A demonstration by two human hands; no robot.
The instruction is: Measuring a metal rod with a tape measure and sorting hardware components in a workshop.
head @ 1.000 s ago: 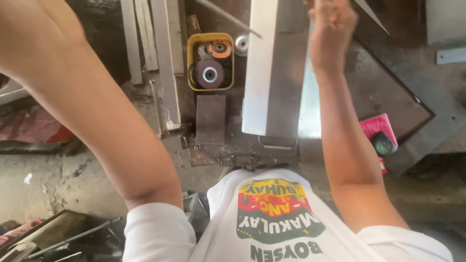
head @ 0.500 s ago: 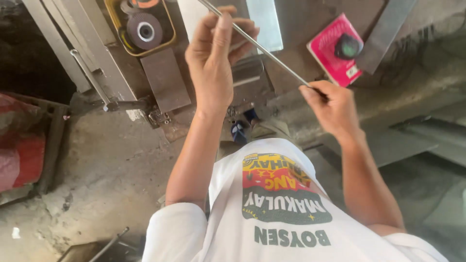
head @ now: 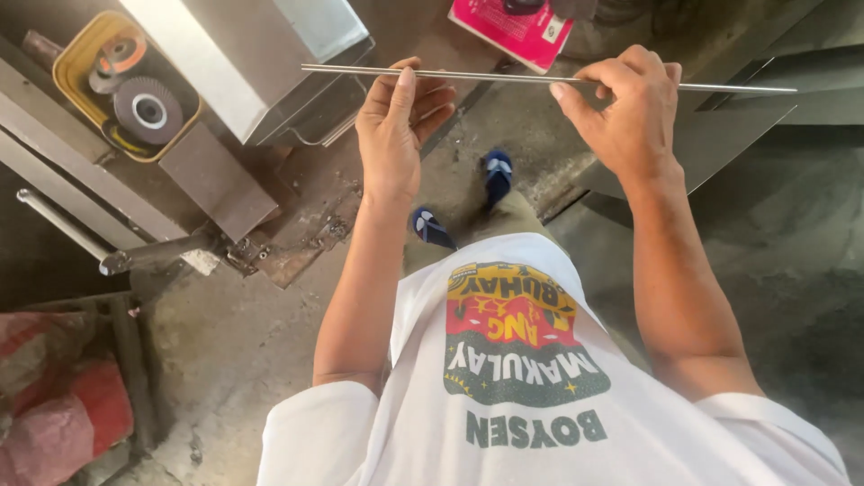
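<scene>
While we hold the thin metal rod [head: 549, 81] level in front of us, our left hand [head: 396, 126] pinches it near its left end between thumb and fingers, and our right hand [head: 625, 112] closes around it further along, leaving a long stretch sticking out to the right. The rod is lifted clear, well above the concrete floor [head: 234, 360] and apart from everything else. It looks straight and bare, with no mark, cut or bend that we can make out, so we judge the work on it is at an early, checking stage. Below to the left, the yellow tray [head: 67, 76] of grinding discs [head: 148, 110] sits untouched beside the metal box section [head: 243, 63]; a pink packet [head: 522, 27] lies beyond the rod.
</scene>
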